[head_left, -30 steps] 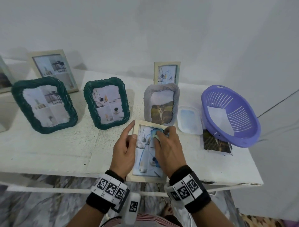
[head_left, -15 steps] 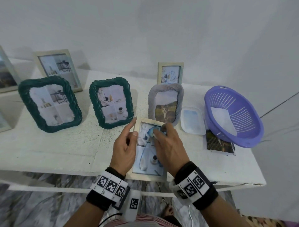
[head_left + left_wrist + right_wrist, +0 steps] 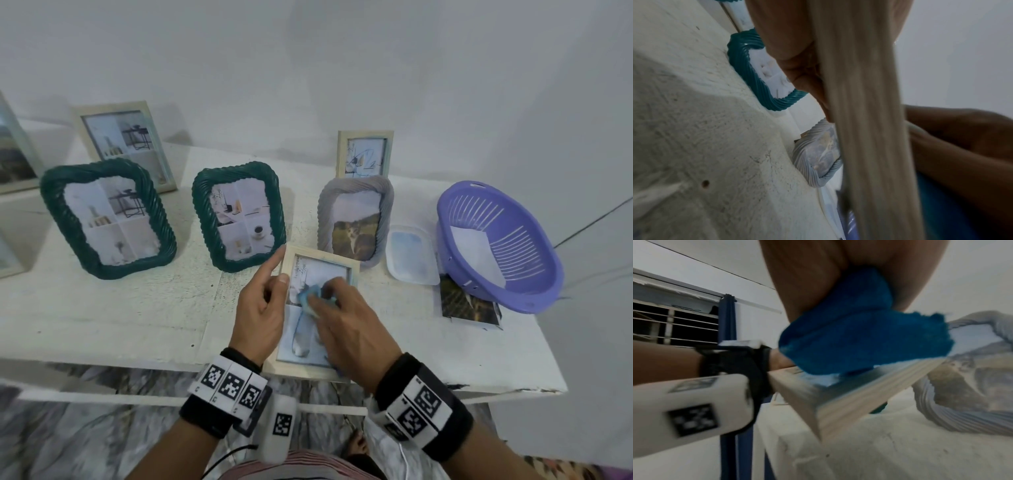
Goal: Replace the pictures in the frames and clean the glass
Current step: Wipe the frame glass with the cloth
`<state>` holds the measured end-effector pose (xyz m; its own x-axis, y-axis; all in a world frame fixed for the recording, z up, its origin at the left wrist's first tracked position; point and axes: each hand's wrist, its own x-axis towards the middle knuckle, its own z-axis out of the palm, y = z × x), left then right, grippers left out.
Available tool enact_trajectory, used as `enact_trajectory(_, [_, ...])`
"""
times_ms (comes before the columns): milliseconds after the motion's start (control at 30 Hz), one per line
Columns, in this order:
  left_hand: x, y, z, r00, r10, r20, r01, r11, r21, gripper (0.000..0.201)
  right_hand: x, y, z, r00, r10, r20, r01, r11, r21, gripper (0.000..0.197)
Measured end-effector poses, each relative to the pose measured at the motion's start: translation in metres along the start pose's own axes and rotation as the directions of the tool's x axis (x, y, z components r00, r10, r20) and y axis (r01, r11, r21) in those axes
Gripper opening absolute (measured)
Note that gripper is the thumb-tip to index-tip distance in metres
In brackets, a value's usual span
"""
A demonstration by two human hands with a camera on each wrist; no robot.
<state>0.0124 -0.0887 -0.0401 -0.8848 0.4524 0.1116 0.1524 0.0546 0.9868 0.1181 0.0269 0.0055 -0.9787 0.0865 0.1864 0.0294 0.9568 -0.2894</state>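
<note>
A pale wooden picture frame point(image 3: 354, 272) is tilted up at the table's front edge. My left hand point(image 3: 262, 305) grips its left side, thumb on the front and forefinger stretched along the edge. In the left wrist view that frame's edge point(image 3: 869, 129) fills the middle. My right hand point(image 3: 346, 325) holds a small blue cloth point(image 3: 310, 297) pressed on the glass near its upper middle. The right wrist view shows the blue cloth point(image 3: 863, 340) bunched under my fingers on the frame point(image 3: 849, 395).
Two green rope-edged frames point(image 3: 106, 219) point(image 3: 239, 214) and a grey one point(image 3: 354, 222) stand behind. Wooden frames point(image 3: 125, 144) point(image 3: 364, 154) stand at the back. A clear plastic lid point(image 3: 411, 253), a purple basket point(image 3: 496, 240) and a loose photo point(image 3: 469, 305) lie at the right.
My right hand has slid the blue cloth leftward and slightly down across the glass. The left hand keeps its grip on the frame.
</note>
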Motion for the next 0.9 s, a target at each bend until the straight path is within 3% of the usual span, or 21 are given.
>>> enact_trajectory(133, [-0.002,-0.001,-0.002,1.000,-0.024,0.003,0.024,1.000,-0.010,0.043,-0.013,0.004,-0.003,0.979,-0.127,0.159,0.126,0.992,0.016,0.028])
enact_trajectory(267, [0.000,-0.002,0.002,1.000,-0.021,0.012,0.021,1.000,-0.016,0.043,0.012,0.028,-0.004,0.998,0.048,0.030,-0.046,0.996,-0.077,0.032])
enact_trajectory(333, [0.003,0.000,0.003,1.000,-0.021,0.011,0.022,1.000,-0.019,0.042,0.018,0.022,-0.002,0.998,0.059,0.027,-0.057,0.997,-0.061,0.029])
enact_trajectory(433, [0.008,-0.002,0.000,0.999,-0.041,0.023,0.042,0.999,-0.026,0.043,0.006,0.000,0.000,0.989,-0.069,0.128,0.073,0.997,-0.028,0.020])
enact_trajectory(567, [0.012,-0.011,-0.002,0.997,-0.081,0.014,0.081,0.996,-0.032,0.042,-0.017,-0.001,-0.004,0.930,-0.245,0.275,0.251,0.968,0.016,0.024])
enact_trajectory(633, [0.011,-0.010,0.000,0.997,-0.074,0.002,0.074,0.997,-0.022,0.042,-0.014,0.011,-0.007,0.942,-0.208,0.262,0.218,0.976,-0.009,0.025])
enact_trajectory(767, [0.009,-0.002,0.007,0.999,-0.035,-0.008,0.035,0.999,-0.019,0.042,0.010,0.026,-0.013,0.997,-0.005,0.079,0.013,0.995,-0.098,0.026])
enact_trajectory(833, [0.011,-0.002,0.008,0.999,-0.053,0.000,0.053,0.998,-0.020,0.042,0.011,0.016,-0.010,0.996,-0.032,0.085,0.038,0.997,-0.071,0.019])
enact_trajectory(900, [0.014,-0.005,0.006,0.996,-0.083,0.012,0.084,0.996,-0.042,0.042,0.000,0.003,-0.007,0.974,-0.136,0.184,0.142,0.990,-0.020,0.018])
